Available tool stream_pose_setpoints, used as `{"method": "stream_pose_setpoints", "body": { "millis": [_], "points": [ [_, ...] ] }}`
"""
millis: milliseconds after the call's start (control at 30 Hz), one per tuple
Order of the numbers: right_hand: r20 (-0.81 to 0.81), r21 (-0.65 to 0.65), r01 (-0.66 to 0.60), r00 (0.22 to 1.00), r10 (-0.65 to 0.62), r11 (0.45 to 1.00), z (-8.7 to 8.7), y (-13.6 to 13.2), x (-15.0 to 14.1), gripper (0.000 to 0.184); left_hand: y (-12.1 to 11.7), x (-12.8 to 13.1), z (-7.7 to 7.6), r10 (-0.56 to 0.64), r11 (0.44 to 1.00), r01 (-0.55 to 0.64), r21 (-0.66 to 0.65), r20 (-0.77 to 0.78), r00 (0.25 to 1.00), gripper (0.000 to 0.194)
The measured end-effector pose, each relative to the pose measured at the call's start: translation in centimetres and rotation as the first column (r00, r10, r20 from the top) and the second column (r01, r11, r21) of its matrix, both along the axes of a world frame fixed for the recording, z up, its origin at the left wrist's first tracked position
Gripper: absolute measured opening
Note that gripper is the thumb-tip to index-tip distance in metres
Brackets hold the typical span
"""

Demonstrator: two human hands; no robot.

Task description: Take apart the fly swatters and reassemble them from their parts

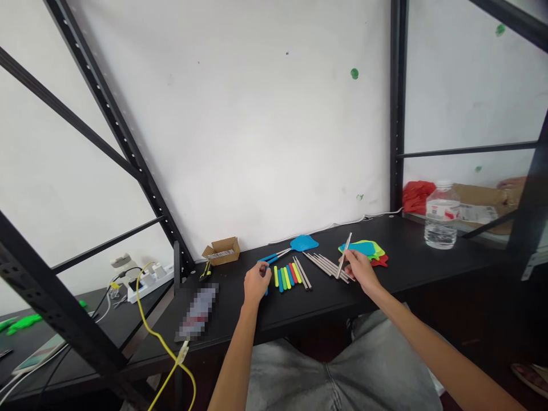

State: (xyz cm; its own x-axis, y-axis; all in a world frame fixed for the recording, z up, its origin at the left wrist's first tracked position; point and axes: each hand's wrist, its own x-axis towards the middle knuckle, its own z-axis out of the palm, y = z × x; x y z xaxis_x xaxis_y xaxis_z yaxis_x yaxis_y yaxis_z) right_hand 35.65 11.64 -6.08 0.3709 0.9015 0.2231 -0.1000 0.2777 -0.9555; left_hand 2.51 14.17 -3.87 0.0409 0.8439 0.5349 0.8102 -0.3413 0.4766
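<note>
My left hand is closed round a blue handle at the left end of a row of coloured handles on the black table. My right hand pinches a thin metal rod that tilts up and away, above several more metal rods lying flat. A finished blue fly swatter lies behind the handles. A stack of blue, green and red swatter heads sits just beyond my right hand.
A small open cardboard box stands at the back left. A water bottle and a red bag are at the right. A yellow cable and a power strip lie left. Black shelf posts frame the table.
</note>
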Motion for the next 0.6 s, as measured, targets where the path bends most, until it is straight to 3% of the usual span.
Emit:
{"method": "stream_pose_setpoints", "body": {
  "millis": [133, 267, 433, 600],
  "points": [
    [-0.105, -0.026, -0.05, 0.993, 0.047, 0.998, 0.4, 0.0, -0.5, 0.03, -0.3, 0.0, 0.3, -0.087, 0.986, 0.076, 0.151, 0.066, 0.994, 0.027],
    [-0.108, -0.015, -0.073, 0.992, 0.071, 0.997, 1.4, -0.6, -1.3, 0.03, -0.5, 0.3, 0.6, -0.154, 0.962, 0.143, 0.232, 0.028, 0.988, 0.028],
    [-0.007, 0.09, -0.112, 0.994, 0.113, 0.99, 2.6, -2.0, -2.3, 0.031, -0.7, 0.6, 0.8, -0.126, 0.957, 0.146, 0.252, -0.094, 0.988, 0.034],
    [0.067, 0.143, -0.135, 0.99, 0.126, 0.981, 2.7, -2.9, -3.4, 0.03, -1.0, 0.9, 0.8, -0.136, 0.958, 0.168, 0.232, -0.15, 0.979, 0.031]
  ]
}}
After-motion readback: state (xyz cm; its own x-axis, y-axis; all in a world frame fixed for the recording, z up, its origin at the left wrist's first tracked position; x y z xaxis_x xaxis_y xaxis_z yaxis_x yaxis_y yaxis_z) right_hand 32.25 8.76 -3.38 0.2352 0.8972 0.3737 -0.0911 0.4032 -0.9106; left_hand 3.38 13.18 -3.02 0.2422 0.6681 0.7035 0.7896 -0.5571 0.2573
